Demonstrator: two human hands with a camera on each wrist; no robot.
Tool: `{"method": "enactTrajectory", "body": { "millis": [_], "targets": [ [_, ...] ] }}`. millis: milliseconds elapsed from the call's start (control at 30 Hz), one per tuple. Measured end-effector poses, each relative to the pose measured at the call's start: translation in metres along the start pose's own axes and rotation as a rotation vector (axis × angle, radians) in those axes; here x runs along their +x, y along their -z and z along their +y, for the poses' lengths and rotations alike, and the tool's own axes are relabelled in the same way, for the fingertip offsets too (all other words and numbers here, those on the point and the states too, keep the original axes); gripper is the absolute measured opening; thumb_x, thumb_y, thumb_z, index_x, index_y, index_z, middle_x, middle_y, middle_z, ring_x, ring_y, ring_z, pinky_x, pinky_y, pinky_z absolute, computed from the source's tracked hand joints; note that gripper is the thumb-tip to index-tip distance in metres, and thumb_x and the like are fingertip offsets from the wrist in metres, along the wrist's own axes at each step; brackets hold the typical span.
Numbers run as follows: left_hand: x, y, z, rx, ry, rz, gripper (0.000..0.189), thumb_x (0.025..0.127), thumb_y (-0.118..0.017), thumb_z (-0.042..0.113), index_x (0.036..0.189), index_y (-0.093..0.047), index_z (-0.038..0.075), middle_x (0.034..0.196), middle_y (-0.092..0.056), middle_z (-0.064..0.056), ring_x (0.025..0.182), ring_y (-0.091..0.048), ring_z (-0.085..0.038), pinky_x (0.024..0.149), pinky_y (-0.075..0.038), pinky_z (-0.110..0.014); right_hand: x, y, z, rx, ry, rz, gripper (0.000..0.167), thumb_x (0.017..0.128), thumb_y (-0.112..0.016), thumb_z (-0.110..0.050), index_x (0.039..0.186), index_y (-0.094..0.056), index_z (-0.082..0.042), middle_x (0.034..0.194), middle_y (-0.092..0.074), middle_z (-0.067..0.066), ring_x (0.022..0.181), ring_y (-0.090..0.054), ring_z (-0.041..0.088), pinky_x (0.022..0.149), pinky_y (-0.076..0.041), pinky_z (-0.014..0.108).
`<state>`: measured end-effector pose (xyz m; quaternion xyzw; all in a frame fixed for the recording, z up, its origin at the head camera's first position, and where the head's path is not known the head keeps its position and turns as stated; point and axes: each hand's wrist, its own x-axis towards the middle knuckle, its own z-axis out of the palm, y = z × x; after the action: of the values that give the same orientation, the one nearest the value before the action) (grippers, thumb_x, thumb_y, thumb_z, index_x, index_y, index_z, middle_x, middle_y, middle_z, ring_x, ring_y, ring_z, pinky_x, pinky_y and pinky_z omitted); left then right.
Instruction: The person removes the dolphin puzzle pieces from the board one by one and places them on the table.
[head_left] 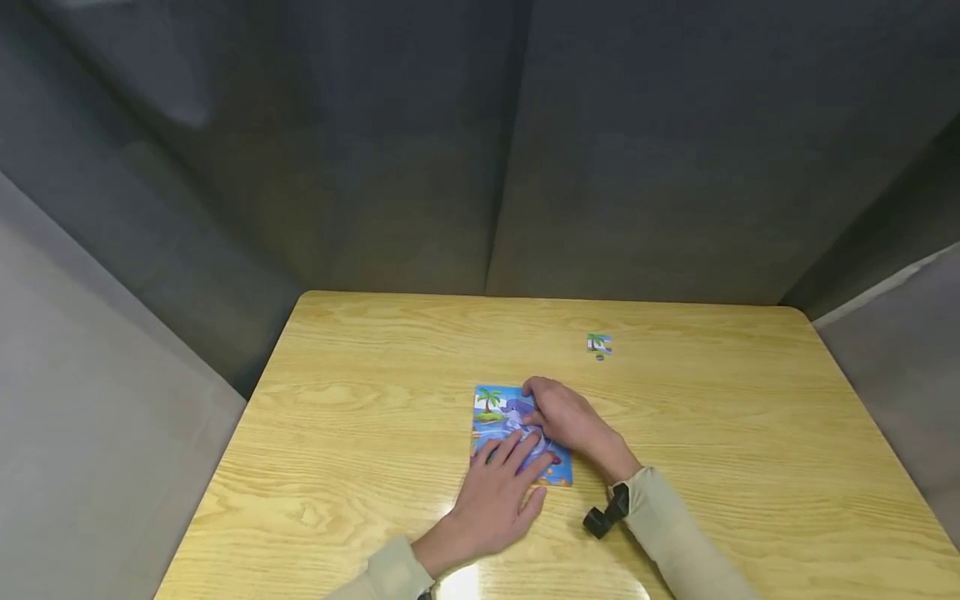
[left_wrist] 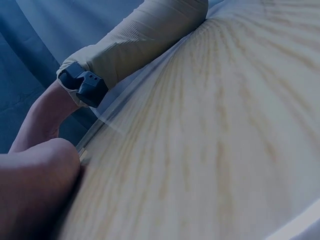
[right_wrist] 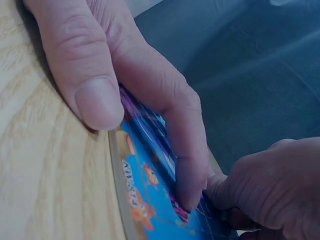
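A jigsaw puzzle [head_left: 491, 421] with a dolphin, a palm tree and blue water lies flat on the table. Across its lower part rests my left hand [head_left: 497, 497], fingers spread over the picture; in the right wrist view the left thumb [right_wrist: 100, 102] is right at the puzzle's edge. My right hand [head_left: 570, 417] curls round the upper right part of the puzzle, its index finger at the top edge and its thumb over the picture. That hand hides the corner, and I cannot tell whether it pinches a separate piece. Up and to the right lies a loose puzzle piece [head_left: 597, 342] showing a palm tree.
The wooden table [head_left: 360, 375] reaches out on both sides of the hands. Dark curtains [head_left: 405, 167] stand behind it, with grey panels at left and right. A black wrist camera [head_left: 607, 512] sits at the right cuff, close over the table.
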<state>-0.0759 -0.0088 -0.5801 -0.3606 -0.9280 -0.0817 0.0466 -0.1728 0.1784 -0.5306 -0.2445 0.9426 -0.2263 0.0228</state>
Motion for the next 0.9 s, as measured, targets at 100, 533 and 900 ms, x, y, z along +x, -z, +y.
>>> {"method": "enactTrajectory", "body": {
  "millis": [100,533,900],
  "targets": [
    [0.0000,0.0007,-0.0010,0.001,-0.003,0.003,0.055,0.112,-0.024,0.047,0.162,-0.038,0.030,0.172,-0.025,0.000,0.158,-0.022,-0.025,0.123,-0.025,-0.051,0.0001,-0.0013,-0.0002,-0.002,0.002,0.007,0.034,0.094,-0.078,-0.016,0.119,-0.062,0.001,0.105,-0.067,0.011,0.091,-0.063,0.023,0.082,-0.055,0.045],
    [0.0003,0.0004,-0.0014,-0.013,-0.011,0.013,0.054,0.112,-0.024,0.048,0.162,-0.037,0.031,0.172,-0.025,0.000,0.158,-0.023,-0.026,0.121,-0.026,-0.051,-0.0005,-0.0033,0.0025,0.052,-0.022,0.038,0.035,0.093,-0.080,-0.015,0.117,-0.059,-0.004,0.108,-0.051,0.007,0.081,-0.052,0.017,0.072,-0.051,0.035],
    [0.0001,0.0001,-0.0020,-0.021,-0.011,0.006,0.055,0.112,-0.023,0.048,0.163,-0.035,0.031,0.173,-0.024,0.000,0.158,-0.021,-0.026,0.121,-0.025,-0.052,-0.0005,-0.0051,0.0077,0.105,0.012,0.037,0.036,0.094,-0.079,-0.010,0.123,-0.060,-0.001,0.113,-0.054,0.011,0.090,-0.056,0.019,0.082,-0.054,0.042]
  ]
}}
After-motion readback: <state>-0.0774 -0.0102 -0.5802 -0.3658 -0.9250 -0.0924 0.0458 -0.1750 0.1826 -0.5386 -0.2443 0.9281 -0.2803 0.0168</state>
